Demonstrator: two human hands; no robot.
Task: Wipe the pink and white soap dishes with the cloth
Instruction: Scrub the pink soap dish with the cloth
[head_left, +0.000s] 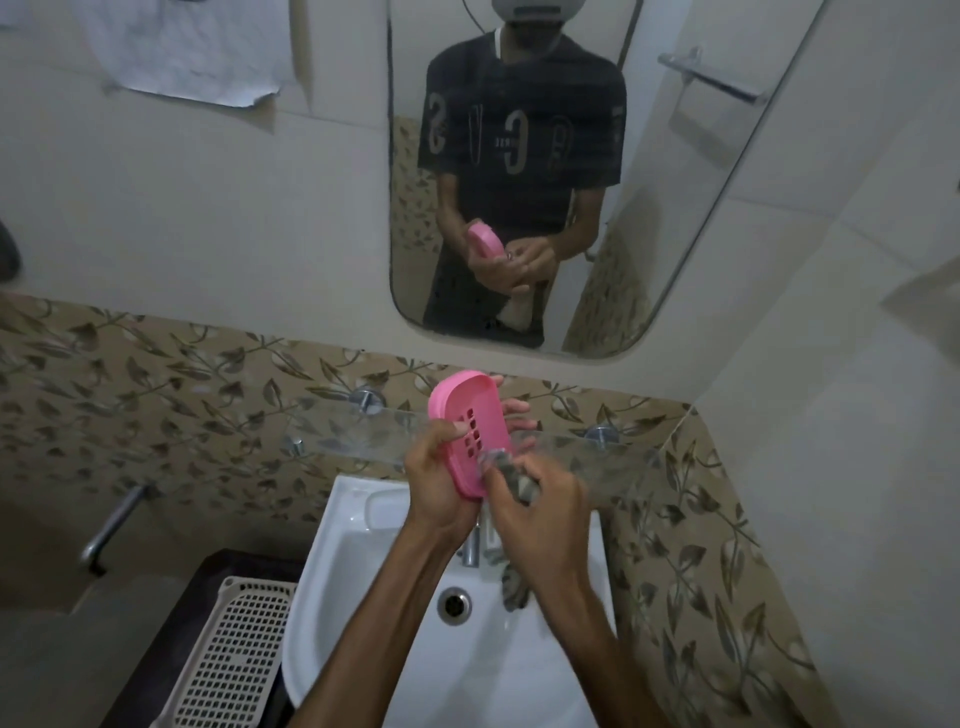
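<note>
My left hand (441, 478) grips the pink soap dish (470, 428), an oval tray with slots in its floor, held tilted above the basin with its hollow side facing me. My right hand (540, 499) holds a bunched grey cloth (511, 475) pressed against the dish's lower right rim; a tail of the cloth hangs down below my wrist. A white soap dish (382, 512) rests on the sink's back left ledge, partly hidden by my left forearm.
The white sink (332, 597) lies below with its drain (454, 604) and a chrome tap (471, 551). A glass shelf (597, 457) spans the wall behind my hands. A mirror (519, 182) hangs above. A beige perforated basket (234, 654) stands left, under a wall tap (111, 525).
</note>
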